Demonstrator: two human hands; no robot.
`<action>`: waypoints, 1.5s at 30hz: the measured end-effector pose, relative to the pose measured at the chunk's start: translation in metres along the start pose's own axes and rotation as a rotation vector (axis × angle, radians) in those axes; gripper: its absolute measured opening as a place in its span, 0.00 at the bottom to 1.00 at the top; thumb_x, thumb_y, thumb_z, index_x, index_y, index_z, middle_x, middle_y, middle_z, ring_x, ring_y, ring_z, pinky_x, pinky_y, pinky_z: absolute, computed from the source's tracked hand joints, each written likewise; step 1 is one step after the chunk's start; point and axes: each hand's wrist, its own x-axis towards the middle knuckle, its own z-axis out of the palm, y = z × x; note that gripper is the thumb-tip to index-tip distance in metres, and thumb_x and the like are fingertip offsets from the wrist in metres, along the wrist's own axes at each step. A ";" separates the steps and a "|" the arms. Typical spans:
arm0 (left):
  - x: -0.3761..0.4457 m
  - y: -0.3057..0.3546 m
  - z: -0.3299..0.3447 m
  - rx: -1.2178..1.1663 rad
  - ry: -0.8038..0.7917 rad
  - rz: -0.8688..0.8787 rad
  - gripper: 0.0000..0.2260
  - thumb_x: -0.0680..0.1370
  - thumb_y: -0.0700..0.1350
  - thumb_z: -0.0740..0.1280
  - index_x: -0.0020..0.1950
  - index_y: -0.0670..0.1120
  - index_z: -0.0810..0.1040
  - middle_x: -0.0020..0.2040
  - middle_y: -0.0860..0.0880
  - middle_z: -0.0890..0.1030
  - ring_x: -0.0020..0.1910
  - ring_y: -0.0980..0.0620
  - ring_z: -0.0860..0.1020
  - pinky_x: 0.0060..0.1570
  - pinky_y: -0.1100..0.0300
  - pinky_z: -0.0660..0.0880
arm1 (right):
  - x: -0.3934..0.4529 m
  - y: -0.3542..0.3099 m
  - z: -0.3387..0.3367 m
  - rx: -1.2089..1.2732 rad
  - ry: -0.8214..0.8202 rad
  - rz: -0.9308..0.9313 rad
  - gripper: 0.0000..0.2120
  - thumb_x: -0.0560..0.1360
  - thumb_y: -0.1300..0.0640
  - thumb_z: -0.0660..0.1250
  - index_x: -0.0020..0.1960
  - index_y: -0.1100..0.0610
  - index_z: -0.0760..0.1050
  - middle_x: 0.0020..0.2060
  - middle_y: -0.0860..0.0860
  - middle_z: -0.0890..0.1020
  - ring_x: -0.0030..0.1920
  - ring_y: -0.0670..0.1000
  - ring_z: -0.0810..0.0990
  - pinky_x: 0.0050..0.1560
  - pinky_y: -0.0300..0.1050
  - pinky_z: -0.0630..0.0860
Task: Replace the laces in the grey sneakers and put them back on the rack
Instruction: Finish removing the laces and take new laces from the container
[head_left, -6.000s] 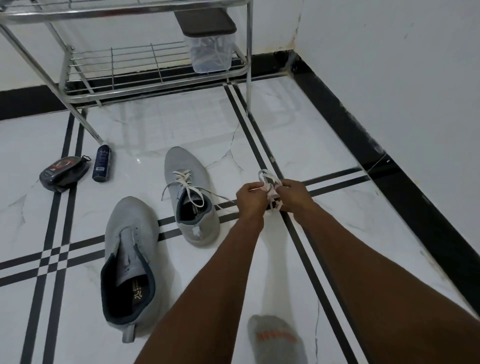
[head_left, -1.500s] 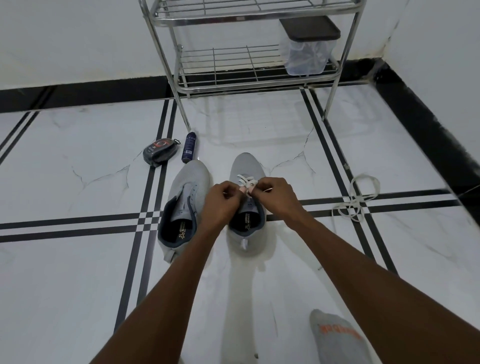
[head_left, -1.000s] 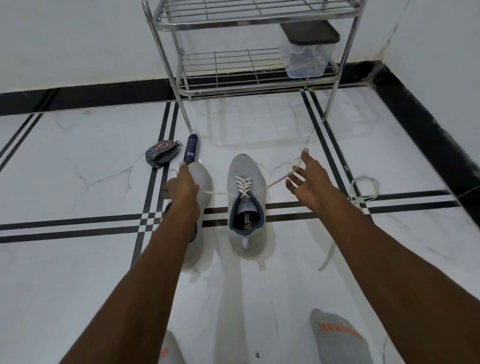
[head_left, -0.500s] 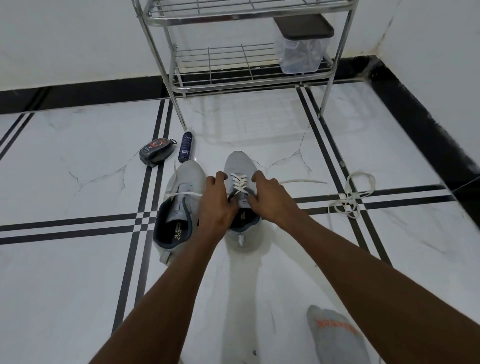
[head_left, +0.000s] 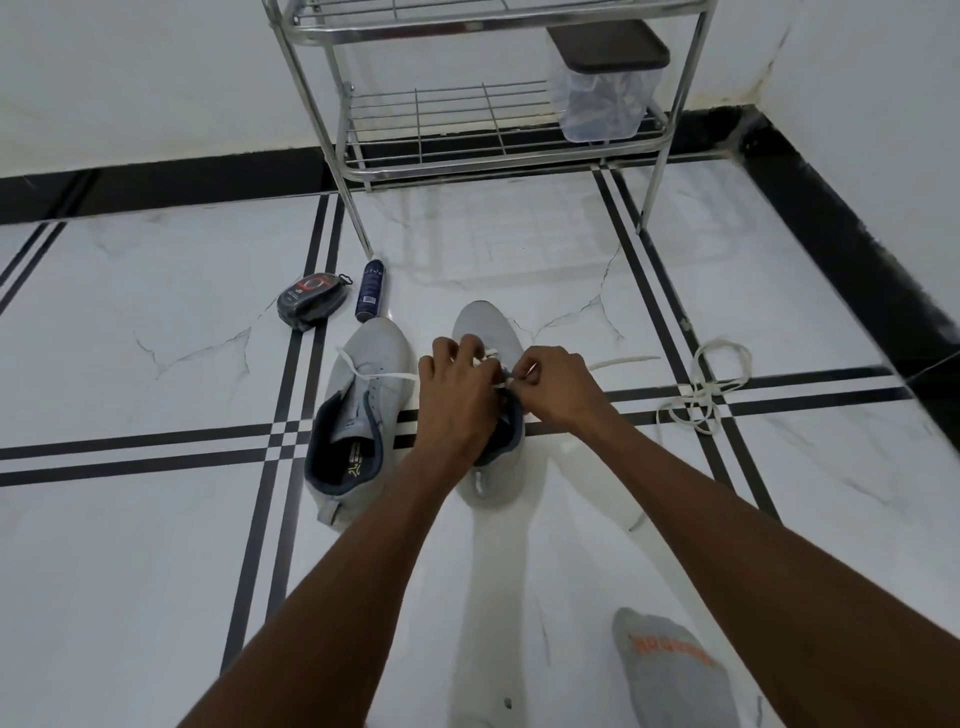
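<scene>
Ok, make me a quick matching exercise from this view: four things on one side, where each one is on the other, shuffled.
Things:
1. clear container with dark lid
2. loose white lace
3. dark spray can
4. right hand

Places:
A. on the floor beside the rack leg
B. over the right-side sneaker, pinching its lace
C. on the rack's lower shelf
D. lying on the tile at the right

Pairs: 1-C, 2-D, 3-A, 4-B

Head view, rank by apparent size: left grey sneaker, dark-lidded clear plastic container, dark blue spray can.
1. Left grey sneaker
2. Dark-lidded clear plastic container, though it sits farther away
3. Dark blue spray can
</scene>
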 end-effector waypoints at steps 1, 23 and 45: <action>0.002 -0.002 0.000 -0.018 -0.005 0.020 0.08 0.76 0.47 0.68 0.51 0.46 0.84 0.58 0.47 0.78 0.57 0.40 0.71 0.52 0.47 0.69 | 0.000 -0.001 -0.001 -0.001 -0.003 0.011 0.03 0.74 0.55 0.71 0.42 0.51 0.78 0.43 0.52 0.84 0.48 0.55 0.83 0.54 0.52 0.80; 0.016 -0.025 -0.026 -0.219 0.194 -0.496 0.05 0.78 0.45 0.66 0.47 0.51 0.82 0.46 0.55 0.80 0.51 0.52 0.75 0.62 0.43 0.63 | 0.000 0.002 0.002 0.105 -0.011 0.051 0.05 0.70 0.52 0.72 0.38 0.50 0.77 0.37 0.50 0.85 0.42 0.52 0.85 0.49 0.53 0.82; 0.011 -0.041 -0.036 -0.557 0.275 -0.693 0.33 0.76 0.56 0.74 0.74 0.43 0.65 0.73 0.42 0.63 0.71 0.41 0.66 0.66 0.47 0.68 | 0.002 0.006 0.002 0.030 0.041 0.063 0.09 0.72 0.46 0.72 0.43 0.50 0.76 0.42 0.51 0.83 0.44 0.55 0.83 0.49 0.54 0.82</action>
